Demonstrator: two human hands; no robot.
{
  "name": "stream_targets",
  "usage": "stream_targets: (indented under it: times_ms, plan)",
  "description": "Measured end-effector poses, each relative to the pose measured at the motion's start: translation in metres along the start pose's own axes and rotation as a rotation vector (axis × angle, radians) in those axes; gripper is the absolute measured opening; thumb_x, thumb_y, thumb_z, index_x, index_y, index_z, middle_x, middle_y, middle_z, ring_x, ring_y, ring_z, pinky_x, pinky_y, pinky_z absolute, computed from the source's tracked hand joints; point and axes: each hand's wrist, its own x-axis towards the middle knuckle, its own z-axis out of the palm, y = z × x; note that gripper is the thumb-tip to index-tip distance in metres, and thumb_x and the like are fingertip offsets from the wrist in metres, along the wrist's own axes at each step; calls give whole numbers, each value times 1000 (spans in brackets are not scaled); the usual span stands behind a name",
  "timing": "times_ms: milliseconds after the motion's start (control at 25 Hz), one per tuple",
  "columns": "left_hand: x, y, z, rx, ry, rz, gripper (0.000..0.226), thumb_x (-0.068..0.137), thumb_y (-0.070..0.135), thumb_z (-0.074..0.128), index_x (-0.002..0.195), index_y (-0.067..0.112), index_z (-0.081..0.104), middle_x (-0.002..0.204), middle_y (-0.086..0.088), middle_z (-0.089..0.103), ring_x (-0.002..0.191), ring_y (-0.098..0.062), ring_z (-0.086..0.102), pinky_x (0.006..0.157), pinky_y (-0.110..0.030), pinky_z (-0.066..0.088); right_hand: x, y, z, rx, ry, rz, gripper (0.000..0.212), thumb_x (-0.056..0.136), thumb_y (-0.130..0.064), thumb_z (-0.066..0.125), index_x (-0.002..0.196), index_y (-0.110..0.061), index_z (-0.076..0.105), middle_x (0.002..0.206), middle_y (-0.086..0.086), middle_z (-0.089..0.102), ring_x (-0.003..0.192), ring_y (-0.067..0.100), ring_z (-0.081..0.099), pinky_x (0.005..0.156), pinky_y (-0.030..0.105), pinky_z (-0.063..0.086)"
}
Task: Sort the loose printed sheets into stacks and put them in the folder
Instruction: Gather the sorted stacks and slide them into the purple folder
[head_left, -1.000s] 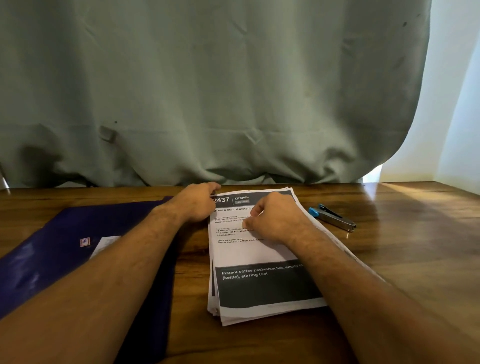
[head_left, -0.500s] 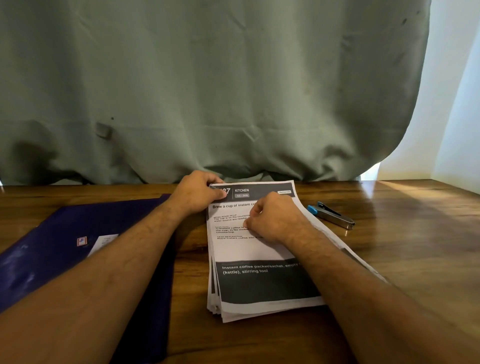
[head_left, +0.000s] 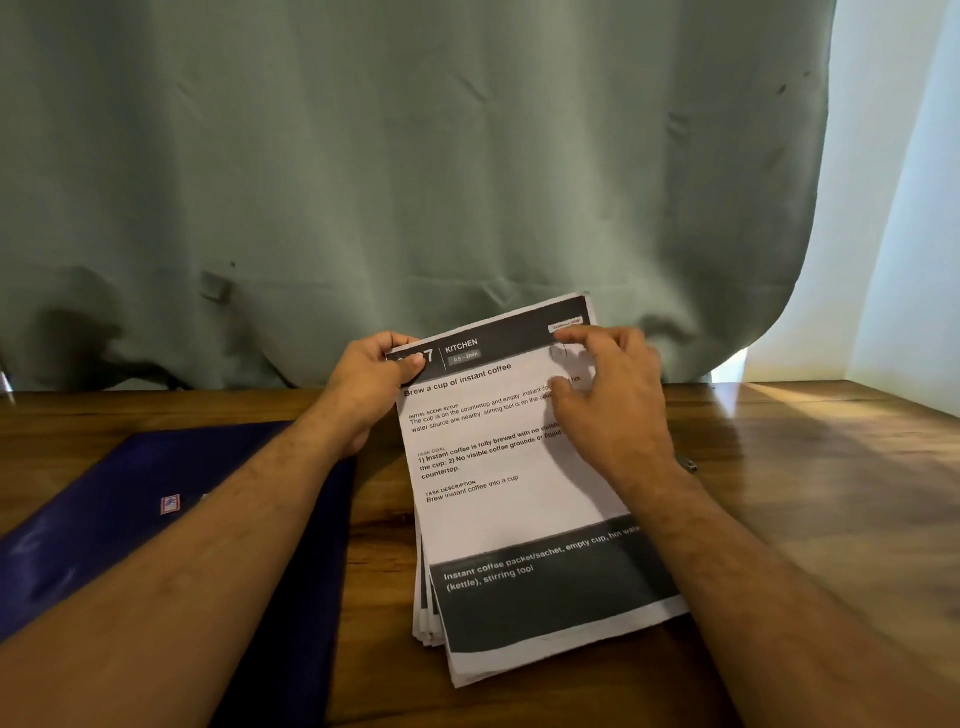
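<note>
Sheets (head_left: 519, 467) of printed paper sit in a thick pile on the wooden worktop (head_left: 805, 493), and the left hand (head_left: 371, 379) has its grip on the far left corner, thumb on top and fingers curled under, lifting the far end of the top sheet or sheets off the pile; how many it has caught I cannot tell. The right hand (head_left: 608, 400) hovers at the far right corner, fingers spread and loosely bent, one fingertip seeming to brush the paper but grasping nothing. The risk I see is the thin paper sticking together, so several sheets rise as one and the sort goes wrong; a hard one-corner pull could also crease the page or drag the lower ones askew, since the near left edges are already fanned and uneven. The paper is matt white with dark printed bands at head and foot, limp enough to bow where it is raised. To the left lies the folder (head_left: 130, 519), dark blue, glossy and flat, with a small label, its edge just beside the pile. Behind hangs a rumpled grey-green curtain (head_left: 415, 182).
</note>
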Motion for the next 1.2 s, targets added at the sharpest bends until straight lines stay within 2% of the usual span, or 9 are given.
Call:
stream_targets:
  times_ms: [160, 360, 480, 600, 720, 840, 920, 1080, 1200]
  plan:
    - [-9, 12, -6, -67, 52, -10, 14, 100, 5, 57, 92, 15, 63, 81, -7, 74, 60, -17, 73, 45, -26, 55, 3, 4, -8, 176, 5, 134, 65, 78, -22, 77, 134, -27, 45, 124, -4, 43, 112, 10, 44, 99, 26, 36]
    - [-7, 19, -20, -89, 183, -45, 8, 101, 10, 57, 106, 12, 63, 92, -11, 74, 59, -16, 74, 45, -26, 55, 8, 12, -22, 226, -108, 339, 32, 80, -38, 72, 108, -23, 68, 98, -6, 72, 84, 11, 67, 77, 27, 52]
    - [-5, 16, -28, -128, 208, -73, 12, 101, 9, 57, 112, 10, 62, 98, -13, 73, 59, -17, 74, 45, -26, 55, 6, 13, -24, 416, -320, 408, 14, 84, -27, 71, 95, -18, 73, 88, -2, 76, 78, 17, 72, 78, 35, 59]
    - [-5, 20, -27, -260, 234, -87, 27, 99, 10, 61, 124, 12, 53, 104, -11, 70, 60, -16, 72, 44, -27, 56, 3, 9, -24, 613, -344, 489, 4, 87, -12, 69, 89, -11, 72, 83, 5, 77, 82, 28, 74, 80, 40, 60]
    - [-14, 24, -24, -359, 101, -163, 38, 99, 16, 61, 134, 3, 52, 110, -15, 74, 76, -22, 76, 55, -34, 62, 1, 6, -22, 809, -305, 562, 8, 90, -5, 64, 92, -7, 71, 88, 10, 76, 83, 30, 74, 72, 37, 60]
    - [-33, 23, -18, -269, -150, -289, 34, 99, 21, 59, 128, 3, 61, 114, -17, 74, 97, -31, 75, 71, -42, 64, 1, 5, -19, 932, -248, 628, 10, 93, -7, 61, 97, -10, 70, 90, 8, 77, 78, 24, 75, 63, 33, 59]
    - [-44, 24, -16, -245, -208, -314, 34, 95, 20, 63, 124, 4, 65, 114, -18, 74, 98, -33, 74, 72, -43, 64, 1, 4, -17, 951, -234, 642, 10, 95, -10, 61, 100, -12, 69, 88, 3, 77, 76, 20, 75, 56, 28, 57]
    - [-59, 26, -22, -254, -124, -299, 25, 92, 10, 66, 117, 4, 68, 108, -18, 75, 88, -34, 76, 66, -44, 63, -2, -5, -8, 895, -370, 580, 16, 98, -10, 55, 109, -12, 66, 99, 4, 76, 85, 21, 74, 71, 33, 60]
    - [-67, 20, -33, -198, -39, -291, 25, 94, 2, 62, 118, 5, 68, 108, -17, 76, 94, -36, 74, 80, -47, 61, -9, -10, 1, 865, -531, 537, 26, 99, -6, 51, 121, -12, 64, 110, 5, 74, 95, 25, 72, 91, 44, 55]
